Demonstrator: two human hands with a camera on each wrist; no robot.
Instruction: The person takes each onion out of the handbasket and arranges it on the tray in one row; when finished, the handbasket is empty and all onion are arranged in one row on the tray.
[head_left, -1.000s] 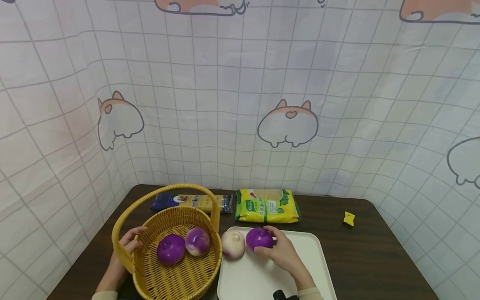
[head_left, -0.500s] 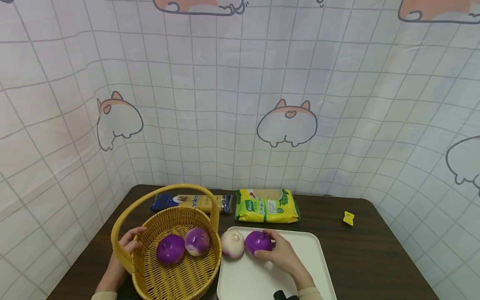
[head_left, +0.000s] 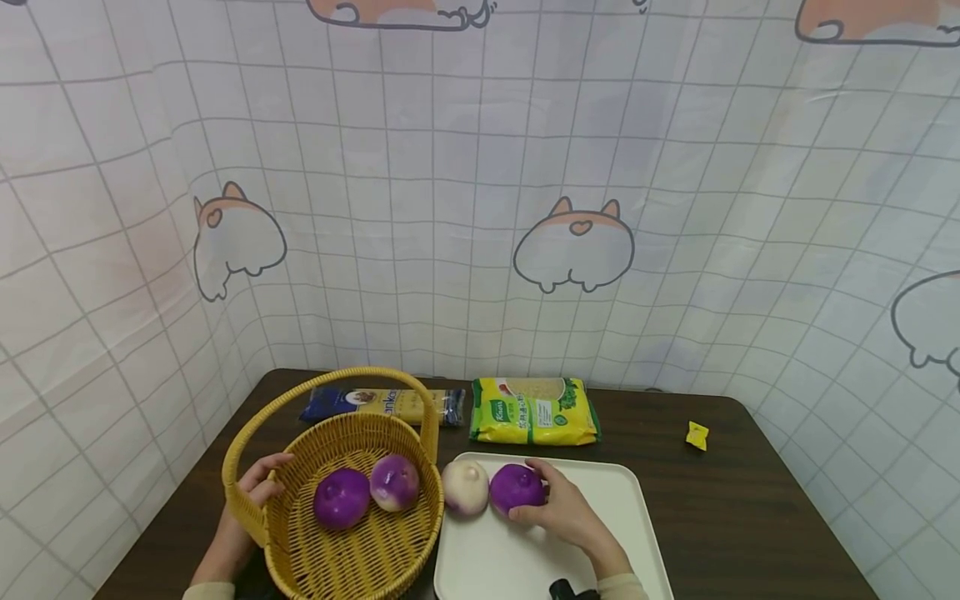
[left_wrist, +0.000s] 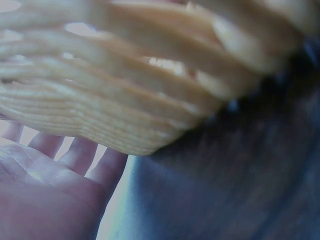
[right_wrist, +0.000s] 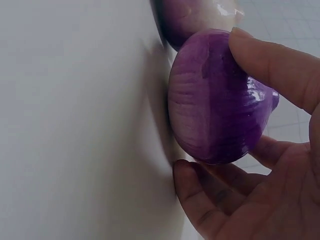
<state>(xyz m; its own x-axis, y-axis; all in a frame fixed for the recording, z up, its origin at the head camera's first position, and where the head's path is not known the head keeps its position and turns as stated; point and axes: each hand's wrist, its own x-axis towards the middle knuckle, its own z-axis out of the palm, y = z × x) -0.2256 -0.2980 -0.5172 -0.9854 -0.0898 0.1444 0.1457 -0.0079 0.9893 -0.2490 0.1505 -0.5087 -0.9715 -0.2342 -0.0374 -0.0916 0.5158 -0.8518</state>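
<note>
In the head view, my left hand (head_left: 251, 500) holds the left rim of a yellow wicker basket (head_left: 352, 567) with a tall arched handle, fingertips hooked over the edge. The left wrist view shows the palm beside the woven wall (left_wrist: 115, 115). Inside the basket lie a purple onion (head_left: 341, 498) and a purple-and-white onion (head_left: 394, 483). My right hand (head_left: 566, 508) grips another glossy purple onion (head_left: 516, 489) low over a white tray (head_left: 517, 558). Its thumb and fingers sit on opposite sides of the onion (right_wrist: 215, 100). Just left is a whitish onion (head_left: 466, 489) by the basket's rim.
Behind the basket lies a blue-and-yellow pasta packet (head_left: 405, 406), partly hidden by the handle. A yellow-green Knorr bag (head_left: 534, 412) lies behind the tray. A small yellow wrapped piece (head_left: 697, 436) is on the dark table (head_left: 735, 517) at right. A patterned curtain (head_left: 450, 167) stands behind.
My right hand and its onion have shifted slightly down and toward me on the tray side. The left hand and basket look the same.
</note>
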